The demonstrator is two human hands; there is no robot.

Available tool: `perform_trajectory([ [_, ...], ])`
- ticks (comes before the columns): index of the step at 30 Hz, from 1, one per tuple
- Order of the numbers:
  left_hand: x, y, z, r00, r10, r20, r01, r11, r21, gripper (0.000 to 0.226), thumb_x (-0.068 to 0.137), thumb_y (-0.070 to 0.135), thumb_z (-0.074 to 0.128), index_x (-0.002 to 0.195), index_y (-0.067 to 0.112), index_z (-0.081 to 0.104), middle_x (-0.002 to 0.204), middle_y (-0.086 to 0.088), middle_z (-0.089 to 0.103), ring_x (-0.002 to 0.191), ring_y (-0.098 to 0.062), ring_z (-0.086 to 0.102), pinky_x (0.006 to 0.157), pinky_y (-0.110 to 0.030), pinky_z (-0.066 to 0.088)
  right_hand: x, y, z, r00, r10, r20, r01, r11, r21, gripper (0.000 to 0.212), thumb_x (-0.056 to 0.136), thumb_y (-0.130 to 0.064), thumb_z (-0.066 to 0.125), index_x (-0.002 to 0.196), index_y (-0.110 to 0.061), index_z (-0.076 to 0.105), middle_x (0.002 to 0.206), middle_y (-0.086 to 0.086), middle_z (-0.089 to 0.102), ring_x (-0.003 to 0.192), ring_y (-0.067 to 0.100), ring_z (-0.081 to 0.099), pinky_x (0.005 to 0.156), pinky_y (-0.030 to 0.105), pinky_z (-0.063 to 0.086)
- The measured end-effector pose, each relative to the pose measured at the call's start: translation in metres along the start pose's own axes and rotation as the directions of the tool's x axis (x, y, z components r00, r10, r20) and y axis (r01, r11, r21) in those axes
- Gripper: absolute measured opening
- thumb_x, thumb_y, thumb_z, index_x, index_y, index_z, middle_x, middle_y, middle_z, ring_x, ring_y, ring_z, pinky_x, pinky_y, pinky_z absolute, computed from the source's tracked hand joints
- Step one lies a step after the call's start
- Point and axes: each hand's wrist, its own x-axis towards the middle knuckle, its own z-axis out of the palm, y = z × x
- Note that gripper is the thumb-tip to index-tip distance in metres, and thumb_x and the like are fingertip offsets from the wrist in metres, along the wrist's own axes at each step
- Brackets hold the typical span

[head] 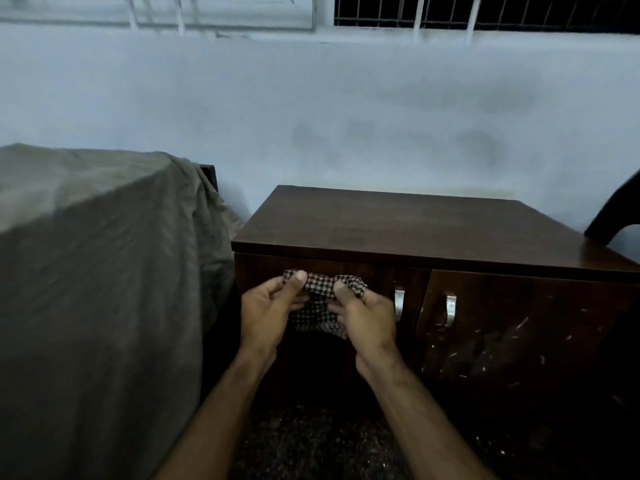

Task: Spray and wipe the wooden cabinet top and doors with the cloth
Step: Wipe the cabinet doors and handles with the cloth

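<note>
A dark wooden cabinet stands against the wall, its bare top (398, 226) facing me. Below it are the left door (346, 268) and the right door (519, 323), each with a metal handle. I hold a small black-and-white checked cloth (317, 308) in front of the left door. My left hand (268, 313) pinches its upper left corner. My right hand (365, 315) grips its right side. The cloth is bunched between both hands. No spray bottle is in view.
A large block covered by an olive-grey sheet (97, 271) stands close to the cabinet's left side. A dark curved object (616, 216) leans in at the right edge above the cabinet top. A pale wall (346, 116) with barred windows rises behind. Speckled floor (318, 441) lies below.
</note>
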Motion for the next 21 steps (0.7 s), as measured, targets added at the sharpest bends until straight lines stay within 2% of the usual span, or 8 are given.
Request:
perform_trajectory([
  [3, 0.003, -0.002, 0.001, 0.999, 0.014, 0.041, -0.018, 0.996, 0.088, 0.016, 0.093, 0.019, 0.071, 0.09, 0.004, 0.077, 0.084, -0.009, 0.079, 0.074, -0.014, 0.074, 0.071, -0.024, 0.06, 0.0, 0.015, -0.001, 0.999, -0.004, -0.047, -0.003, 0.991, -0.134, 0.018, 0.084, -0.042, 0.071, 0.081, -0.026, 0.077, 0.076, -0.005, 0.078, 0.075, 0.014, 0.076, 0.072, 0.045, 0.063],
  [7, -0.012, -0.029, -0.008, 0.996, -0.081, 0.032, 0.073, 0.98, 0.184, 0.015, 0.091, 0.021, 0.073, 0.086, 0.008, 0.079, 0.083, -0.008, 0.08, 0.076, -0.015, 0.072, 0.079, -0.034, 0.056, -0.013, 0.036, -0.006, 0.99, 0.119, -0.072, -0.13, 0.978, -0.16, 0.02, 0.085, -0.036, 0.071, 0.074, -0.02, 0.074, 0.069, -0.005, 0.076, 0.07, 0.015, 0.075, 0.073, 0.052, 0.062],
  [9, -0.017, -0.024, -0.006, 0.996, -0.089, 0.031, 0.083, 0.981, 0.175, 0.014, 0.091, 0.021, 0.073, 0.088, 0.008, 0.079, 0.084, -0.007, 0.08, 0.078, -0.016, 0.073, 0.079, -0.033, 0.057, -0.013, 0.028, -0.006, 0.989, 0.127, -0.081, -0.138, 0.978, -0.155, 0.021, 0.085, -0.037, 0.072, 0.075, -0.018, 0.074, 0.068, -0.004, 0.076, 0.07, 0.016, 0.075, 0.073, 0.052, 0.062],
  [13, -0.008, 0.015, 0.005, 1.0, -0.018, -0.006, 0.019, 1.0, 0.009, 0.012, 0.092, 0.015, 0.072, 0.092, 0.004, 0.077, 0.086, -0.009, 0.08, 0.076, -0.015, 0.075, 0.072, -0.024, 0.061, -0.005, -0.013, 0.005, 0.998, -0.059, -0.021, 0.055, 0.986, -0.155, 0.029, 0.075, -0.055, 0.067, 0.082, -0.029, 0.076, 0.07, -0.009, 0.077, 0.071, 0.011, 0.075, 0.074, 0.046, 0.062],
  [15, 0.0, 0.024, 0.007, 1.0, 0.002, -0.03, -0.002, 1.0, -0.024, 0.012, 0.091, 0.015, 0.074, 0.09, 0.003, 0.076, 0.083, -0.01, 0.079, 0.072, -0.014, 0.074, 0.068, -0.023, 0.06, -0.001, -0.02, 0.008, 0.995, -0.096, 0.016, 0.097, 0.985, -0.141, 0.026, 0.078, -0.054, 0.067, 0.084, -0.031, 0.077, 0.073, -0.008, 0.077, 0.073, 0.011, 0.076, 0.073, 0.044, 0.063],
  [18, 0.001, 0.017, 0.007, 1.0, -0.006, -0.003, 0.007, 0.992, 0.124, 0.013, 0.088, 0.019, 0.077, 0.087, 0.007, 0.078, 0.08, -0.006, 0.079, 0.07, -0.01, 0.072, 0.066, -0.021, 0.058, -0.003, 0.0, 0.001, 1.0, -0.017, 0.009, 0.019, 0.984, -0.178, 0.017, 0.088, -0.039, 0.07, 0.086, -0.024, 0.077, 0.076, -0.008, 0.078, 0.076, 0.009, 0.076, 0.077, 0.045, 0.063],
  [21, -0.006, 0.004, 0.002, 0.997, -0.066, 0.042, 0.052, 0.959, 0.277, 0.021, 0.084, 0.035, 0.081, 0.082, 0.014, 0.08, 0.08, -0.003, 0.08, 0.074, -0.012, 0.073, 0.08, -0.04, 0.06, -0.009, 0.01, -0.01, 0.995, 0.093, -0.022, -0.095, 0.99, -0.106, 0.014, 0.091, -0.029, 0.07, 0.088, -0.018, 0.077, 0.079, -0.002, 0.079, 0.079, 0.013, 0.076, 0.071, 0.037, 0.061],
])
